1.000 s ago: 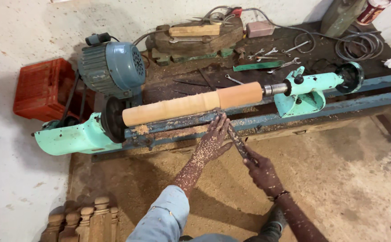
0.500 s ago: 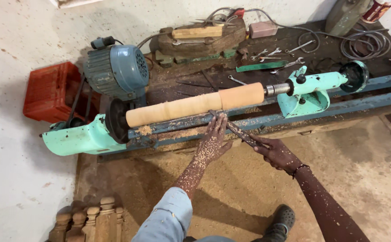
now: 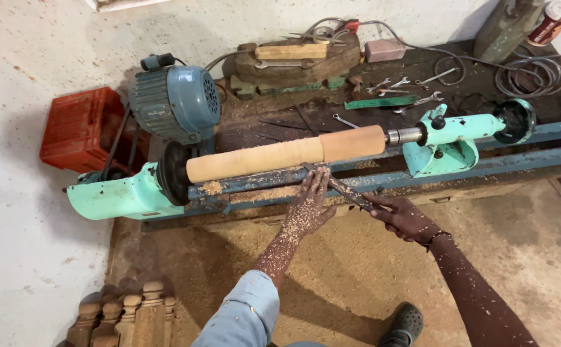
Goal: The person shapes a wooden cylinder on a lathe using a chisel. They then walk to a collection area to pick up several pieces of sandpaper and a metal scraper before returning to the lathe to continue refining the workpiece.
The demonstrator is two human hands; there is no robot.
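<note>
Clenched on the chisel's handle, your right hand angles its tip up-left toward the blank, which lies left-to-right on the lathe, while your flat left hand steadies the blade, nearer the wood.

Woodturning workshop: lathe, sawdust, probably wrenches

Sawdust-strewn floor bears lathe, red crate, probably turned balusters
</note>
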